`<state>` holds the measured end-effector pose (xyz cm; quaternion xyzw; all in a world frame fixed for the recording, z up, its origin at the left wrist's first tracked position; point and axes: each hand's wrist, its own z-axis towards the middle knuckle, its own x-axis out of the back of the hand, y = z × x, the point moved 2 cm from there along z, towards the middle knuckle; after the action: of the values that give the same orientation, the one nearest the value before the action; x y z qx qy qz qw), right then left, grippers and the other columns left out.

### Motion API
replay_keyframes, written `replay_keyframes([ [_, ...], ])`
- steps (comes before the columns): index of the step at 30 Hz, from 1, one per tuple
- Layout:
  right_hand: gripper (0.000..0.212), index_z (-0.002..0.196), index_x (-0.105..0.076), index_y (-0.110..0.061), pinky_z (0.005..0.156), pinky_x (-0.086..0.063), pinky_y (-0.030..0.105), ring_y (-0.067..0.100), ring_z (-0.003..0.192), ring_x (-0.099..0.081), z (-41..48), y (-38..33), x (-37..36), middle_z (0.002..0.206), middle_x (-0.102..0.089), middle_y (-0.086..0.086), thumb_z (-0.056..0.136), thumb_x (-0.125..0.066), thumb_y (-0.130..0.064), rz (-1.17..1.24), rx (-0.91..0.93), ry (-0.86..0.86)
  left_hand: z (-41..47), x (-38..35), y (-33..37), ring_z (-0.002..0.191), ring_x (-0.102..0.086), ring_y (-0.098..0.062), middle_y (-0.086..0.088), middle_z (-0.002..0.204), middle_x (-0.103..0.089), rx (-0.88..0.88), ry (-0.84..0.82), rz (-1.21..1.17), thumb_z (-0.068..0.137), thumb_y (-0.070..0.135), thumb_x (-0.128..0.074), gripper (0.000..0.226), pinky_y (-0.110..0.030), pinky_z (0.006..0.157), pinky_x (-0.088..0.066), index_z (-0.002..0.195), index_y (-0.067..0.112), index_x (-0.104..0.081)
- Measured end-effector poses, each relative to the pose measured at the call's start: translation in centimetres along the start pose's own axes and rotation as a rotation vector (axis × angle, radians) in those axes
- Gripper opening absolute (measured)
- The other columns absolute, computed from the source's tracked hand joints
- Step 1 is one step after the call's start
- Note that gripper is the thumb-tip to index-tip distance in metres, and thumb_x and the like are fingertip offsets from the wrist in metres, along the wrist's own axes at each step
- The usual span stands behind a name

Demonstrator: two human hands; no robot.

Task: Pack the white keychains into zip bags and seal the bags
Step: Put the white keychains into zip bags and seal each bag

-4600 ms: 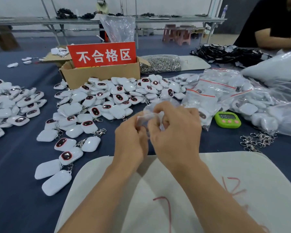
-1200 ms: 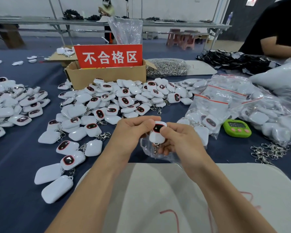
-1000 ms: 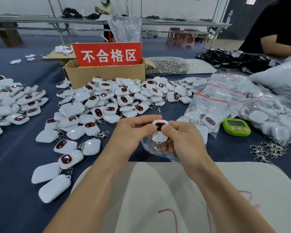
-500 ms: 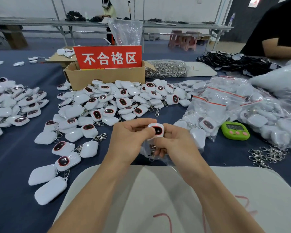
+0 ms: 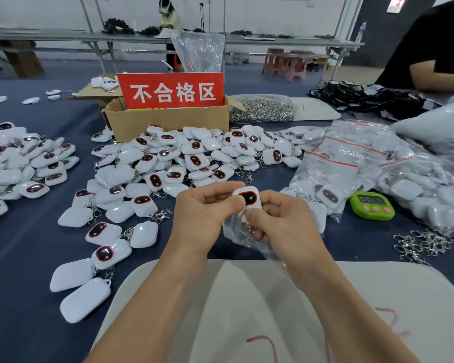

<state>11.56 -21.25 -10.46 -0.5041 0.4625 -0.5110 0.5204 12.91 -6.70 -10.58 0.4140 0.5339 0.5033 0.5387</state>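
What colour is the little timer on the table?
Bright green timer with pink buttons; head view.

Left hand (image 5: 205, 213) and right hand (image 5: 286, 224) bare, slim fingers, short-trimmed thumbnails showing; left forearm (image 5: 155, 297) and right forearm (image 5: 338, 297) bare right down to the frame's bottom edge, wrists uncovered, knuckle creases visible
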Motion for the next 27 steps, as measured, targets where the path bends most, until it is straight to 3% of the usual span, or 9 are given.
replay_keyframes([
  [3, 0.022, 0.085, -0.081, -0.02, 0.06, -0.055, 0.021, 0.012, 0.06, -0.066, 0.0, -0.5, 0.6, 0.072, -0.076, 0.0, 0.087, -0.073, 0.001, -0.008, 0.088, 0.117, 0.1, 0.4, 0.1, 0.082, -0.077, -0.014, -0.001, 0.087, -0.08, -0.047, 0.02, 0.028, 0.079, 0.002, -0.083, 0.029, -0.02, 0.073, -0.059, 0.085, 0.03, -0.083],
  [5, 0.03, 0.084, -0.082, -0.024, 0.066, -0.057, 0.021, 0.011, 0.068, -0.071, -0.1, -0.7, 0.9, 0.078, -0.078, -0.004, 0.084, -0.076, 0.004, -0.095, 0.187, 0.192, 0.1, 0.6, 0.0, 0.082, -0.077, -0.012, 0.005, 0.085, -0.08, -0.111, 0.024, 0.183, 0.078, 0.003, -0.084, 0.032, -0.025, 0.077, -0.062, 0.084, 0.034, -0.081],
  [8, 0.043, 0.083, -0.079, -0.037, 0.067, -0.047, 0.014, 0.005, 0.07, -0.062, -0.3, -1.0, 0.9, 0.081, -0.072, -0.016, 0.079, -0.08, 0.007, -0.256, 0.355, 0.266, -0.3, 0.3, -0.2, 0.079, -0.074, -0.003, 0.018, 0.08, -0.077, -0.191, 0.068, 0.459, 0.075, 0.006, -0.082, 0.035, -0.027, 0.081, -0.061, 0.083, 0.04, -0.077],
  [13, 0.053, 0.081, -0.073, -0.049, 0.066, -0.046, 0.014, 0.013, 0.072, -0.059, -0.4, -1.2, 0.9, 0.085, -0.07, -0.011, 0.079, -0.082, 0.003, -0.317, 0.46, 0.279, -0.7, 0.1, -0.3, 0.079, -0.071, 0.002, 0.026, 0.079, -0.074, -0.208, 0.106, 0.531, 0.078, 0.014, -0.084, 0.031, -0.032, 0.081, -0.06, 0.085, 0.043, -0.078],
  [15, 0.053, 0.08, -0.074, -0.048, 0.064, -0.046, 0.013, 0.01, 0.07, -0.06, -0.3, -1.1, 1.0, 0.082, -0.071, -0.012, 0.078, -0.082, 0.004, -0.322, 0.441, 0.29, -0.6, 0.1, -0.3, 0.081, -0.071, 0.002, 0.026, 0.081, -0.074, -0.216, 0.105, 0.526, 0.079, 0.013, -0.083, 0.03, -0.03, 0.08, -0.059, 0.085, 0.041, -0.079],
  [17, 0.047, 0.079, -0.078, -0.041, 0.064, -0.048, 0.013, 0.005, 0.068, -0.064, -0.1, -0.9, 1.1, 0.08, -0.074, -0.013, 0.079, -0.08, 0.006, -0.262, 0.365, 0.281, -0.7, 0.1, -0.1, 0.089, -0.071, 0.002, 0.028, 0.092, -0.074, -0.283, 0.094, 0.518, 0.081, 0.008, -0.082, 0.042, -0.022, 0.081, -0.057, 0.102, 0.045, -0.078],
  [20, 0.036, 0.08, -0.084, -0.027, 0.063, -0.053, 0.017, 0.008, 0.068, -0.073, 0.0, -0.7, 0.9, 0.078, -0.079, -0.002, 0.084, -0.074, 0.007, -0.015, 0.19, 0.178, -0.9, -0.1, 0.2, 0.108, -0.066, 0.002, 0.029, 0.115, -0.071, -0.425, 0.004, 0.539, 0.085, 0.0, -0.075, 0.059, -0.012, 0.086, -0.05, 0.125, 0.044, -0.071],
  [23, 0.028, 0.091, -0.083, -0.018, 0.053, -0.048, 0.018, 0.007, 0.053, -0.061, 0.2, -0.6, 1.4, 0.071, -0.075, 0.004, 0.089, -0.069, 0.006, 0.112, 0.072, 0.209, -0.8, -0.5, 0.1, 0.109, -0.065, 0.005, 0.028, 0.116, -0.071, -0.409, -0.071, 0.525, 0.079, -0.002, -0.076, 0.058, -0.011, 0.088, -0.049, 0.118, 0.041, -0.075],
  [27, 0.023, 0.094, -0.08, -0.01, 0.051, -0.046, 0.024, 0.017, 0.056, -0.056, 0.3, -0.4, 2.0, 0.071, -0.069, 0.014, 0.1, -0.059, -0.005, 0.112, 0.063, 0.176, -0.8, -0.2, 0.0, 0.092, -0.067, 0.004, 0.027, 0.101, -0.073, -0.358, -0.049, 0.446, 0.077, 0.02, -0.086, 0.039, -0.006, 0.079, -0.045, 0.108, 0.043, -0.078],
])
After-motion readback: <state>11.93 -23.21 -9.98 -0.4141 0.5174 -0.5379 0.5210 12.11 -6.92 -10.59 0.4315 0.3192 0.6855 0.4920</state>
